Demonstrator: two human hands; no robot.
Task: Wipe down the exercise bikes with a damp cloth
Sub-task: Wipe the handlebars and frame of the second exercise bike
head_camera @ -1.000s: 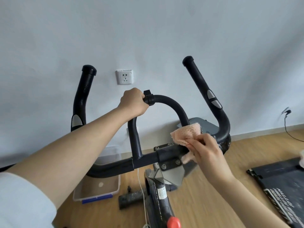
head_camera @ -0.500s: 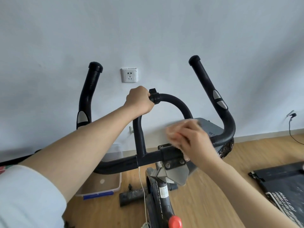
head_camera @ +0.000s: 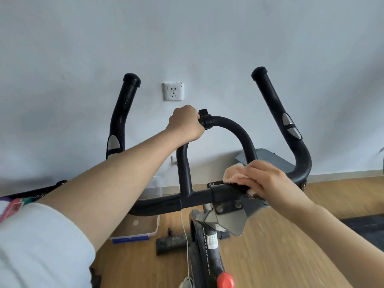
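A black exercise bike handlebar (head_camera: 234, 129) fills the middle of the head view, with two upright horns and a central loop. My left hand (head_camera: 186, 124) grips the top left of that loop, beside a small black clamp. My right hand (head_camera: 268, 183) holds a pink cloth (head_camera: 234, 176) and presses it on the crossbar where the loop's right leg meets it, just above the bolted bracket. Most of the cloth is hidden under my fingers. The bike's frame (head_camera: 209, 244) with a red knob (head_camera: 225, 280) runs down below.
A white wall with a socket (head_camera: 173, 91) stands behind the bike. On the wooden floor lie a clear plastic box (head_camera: 145, 231) at the left, the bike's dark foot (head_camera: 172, 244), a thin white cord (head_camera: 185, 235), and a black mat (head_camera: 365, 227) at the right.
My right hand with the cloth has swept along the crossbar by the loop's right leg and now lies lower on it. My left hand keeps its grip. The view has shifted slightly.
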